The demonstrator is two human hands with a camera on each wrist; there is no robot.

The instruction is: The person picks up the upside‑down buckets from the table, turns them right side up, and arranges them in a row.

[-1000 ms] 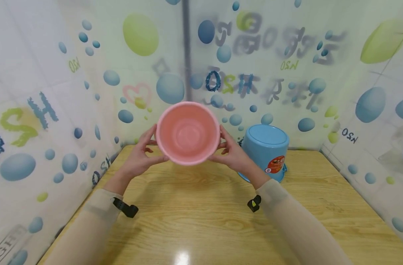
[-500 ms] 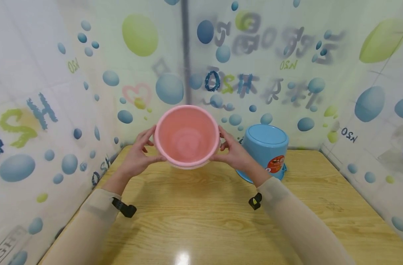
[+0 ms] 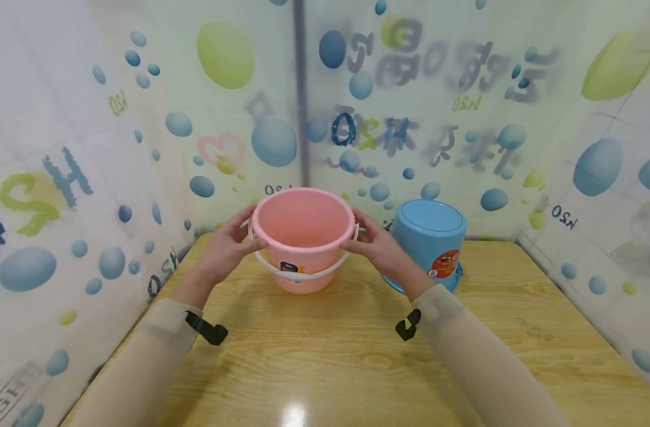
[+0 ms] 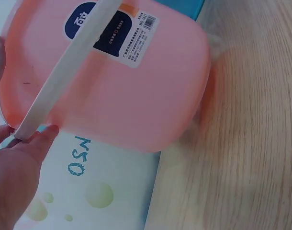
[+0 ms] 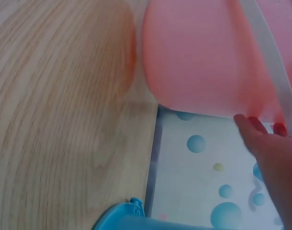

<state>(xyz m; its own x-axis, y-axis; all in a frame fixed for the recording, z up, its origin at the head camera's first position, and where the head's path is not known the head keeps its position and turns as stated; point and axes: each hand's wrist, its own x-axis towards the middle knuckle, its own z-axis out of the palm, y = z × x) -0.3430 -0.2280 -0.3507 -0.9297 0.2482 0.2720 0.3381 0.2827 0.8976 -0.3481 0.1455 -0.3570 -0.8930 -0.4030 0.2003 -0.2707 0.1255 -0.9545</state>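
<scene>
A pink bucket (image 3: 303,264) stands upright near the back of the wooden table, its opening tilted a little towards me. Its white handle (image 3: 302,275) hangs down across the front, over a dark label. My left hand (image 3: 225,246) grips the bucket's left side, thumb at the rim and fingers behind. On the opposite side my right hand (image 3: 377,242) holds it likewise, with the thumb on the rim. Both wrist views show the bucket's base very close to the table; whether it touches I cannot tell. Some fingertips are hidden behind the bucket.
To the right of the bucket, a light blue bucket (image 3: 430,237) stands upside down with a red sticker on its side. A patterned curtain (image 3: 314,89) encloses the table (image 3: 325,356) at the back and sides.
The pink bucket has come down towards the table and turned from mouth facing me to upright. Its handle and label now show. Both hands have kept their grip; the blue bucket has not moved.
</scene>
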